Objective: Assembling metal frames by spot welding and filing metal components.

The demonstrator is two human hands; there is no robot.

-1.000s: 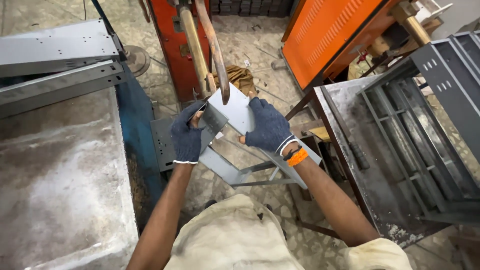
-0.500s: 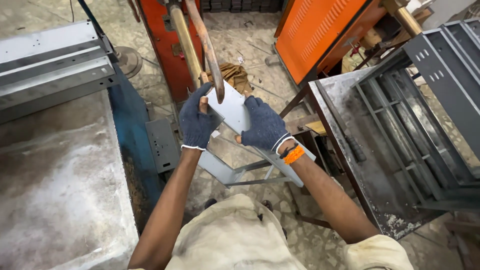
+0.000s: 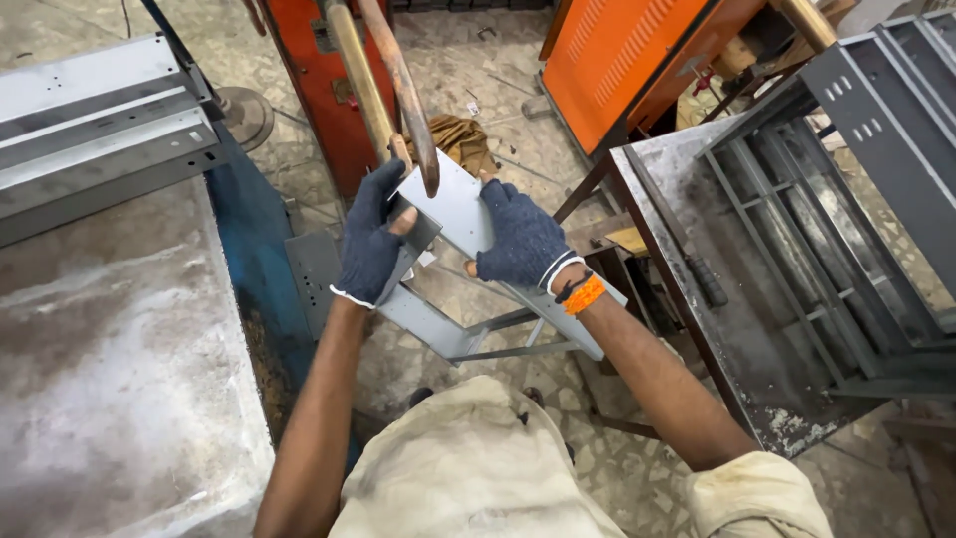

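Both arms reach up the middle of the frame, forearms bare, each hand in a dark knit glove. The left hand (image 3: 373,239) is curled around the left edge of a grey sheet-metal part (image 3: 453,204), fingers wrapped over the top and the thumb pressed against its face. The right hand (image 3: 520,242) grips the part's right side, fingers closed over the plate, an orange band (image 3: 584,295) at the wrist. The part sits at centre frame, tilted, its upper edge tucked beneath two rust-brown rods (image 3: 403,90) that slant down from the top of the frame — the nearer rod's tip touches the plate. Below the hands a grey metal frame (image 3: 468,334) juts toward the lower centre, just under the part. Room is tight: at left a blue machine body (image 3: 254,249) and a pale, stained surface (image 3: 110,369) fill the lower left, with stacked grey channels (image 3: 95,120) above it; at right a dark steel surface (image 3: 687,249) with a welded rack (image 3: 827,229) crowds the right side. An orange louvred panel (image 3: 617,55) leans at the upper right — only a narrow lane of stone floor (image 3: 498,90) shows between the machines.
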